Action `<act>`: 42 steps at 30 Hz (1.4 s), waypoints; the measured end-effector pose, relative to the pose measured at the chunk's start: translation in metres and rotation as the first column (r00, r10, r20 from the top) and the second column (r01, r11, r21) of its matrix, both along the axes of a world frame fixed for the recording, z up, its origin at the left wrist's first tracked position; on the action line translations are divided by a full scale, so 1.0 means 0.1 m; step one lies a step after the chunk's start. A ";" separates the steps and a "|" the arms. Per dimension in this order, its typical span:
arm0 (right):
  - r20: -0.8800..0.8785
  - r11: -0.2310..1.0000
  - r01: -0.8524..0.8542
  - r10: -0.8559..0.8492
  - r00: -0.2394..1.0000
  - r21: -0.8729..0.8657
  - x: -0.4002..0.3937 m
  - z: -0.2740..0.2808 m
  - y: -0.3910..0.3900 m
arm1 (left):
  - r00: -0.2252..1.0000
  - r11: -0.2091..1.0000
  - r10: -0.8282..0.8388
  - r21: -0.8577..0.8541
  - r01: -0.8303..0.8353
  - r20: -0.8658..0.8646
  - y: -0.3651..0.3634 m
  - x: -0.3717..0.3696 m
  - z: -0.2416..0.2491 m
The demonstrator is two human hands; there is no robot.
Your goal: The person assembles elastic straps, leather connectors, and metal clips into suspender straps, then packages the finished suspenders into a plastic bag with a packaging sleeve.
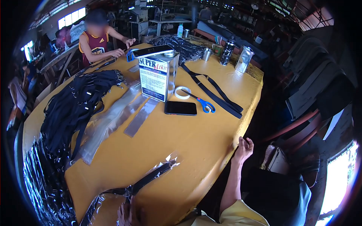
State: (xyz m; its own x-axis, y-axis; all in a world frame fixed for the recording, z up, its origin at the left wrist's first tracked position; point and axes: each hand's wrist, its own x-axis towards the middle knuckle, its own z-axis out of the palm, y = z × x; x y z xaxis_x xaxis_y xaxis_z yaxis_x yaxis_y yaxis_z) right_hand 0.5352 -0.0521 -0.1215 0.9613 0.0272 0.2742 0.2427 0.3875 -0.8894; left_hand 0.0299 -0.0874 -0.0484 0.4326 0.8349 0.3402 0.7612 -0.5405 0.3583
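My left hand, smeared by motion, is low at the near edge of the view, right at a black strap partly wrapped in clear plastic. The strap lies bent across the yellow tabletop, its crinkled plastic end pointing up and right. At the table's right edge is my right hand, raised with its fingers curled in; what they hold, if anything, is too small to make out. Farther in lie a dark phone, blue-handled scissors and a roll of tape.
A contact cement can carries another phone on top. Left are black straps, plastic-wrapped straps and clear plastic sleeves. Suspenders-like straps, a steel cup and tumblers stand beyond. A person works opposite.
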 end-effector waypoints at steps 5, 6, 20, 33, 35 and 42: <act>0.054 0.992 -0.091 0.096 0.994 -0.086 -0.26 0.48 0.01 | 1.000 0.999 0.005 -0.037 -0.006 -0.007 -0.01 -0.01 0.02; 0.099 0.984 -0.125 0.138 0.985 -0.126 -0.30 0.56 0.04 | 1.000 0.999 0.010 -0.039 -0.011 -0.009 -0.01 -0.01 0.02; 0.174 0.419 -0.732 0.904 0.390 -0.538 -1.87 1.31 0.72 | 0.998 0.987 0.062 -0.151 -0.061 0.002 0.03 -0.03 0.02; -0.228 -0.513 -0.449 0.805 -0.548 -0.731 -2.97 1.13 1.10 | 0.999 0.991 0.041 -0.130 -0.040 0.003 0.02 -0.05 -0.01; -0.218 -0.523 -0.401 0.772 -0.597 -0.752 -3.04 1.10 1.13 | 0.999 0.989 0.044 -0.139 -0.044 -0.002 0.02 -0.05 -0.02; -0.300 -0.554 -0.273 0.729 -0.615 -0.787 -3.21 1.16 1.13 | 0.998 0.992 0.054 -0.114 -0.051 0.025 0.02 -0.05 -0.04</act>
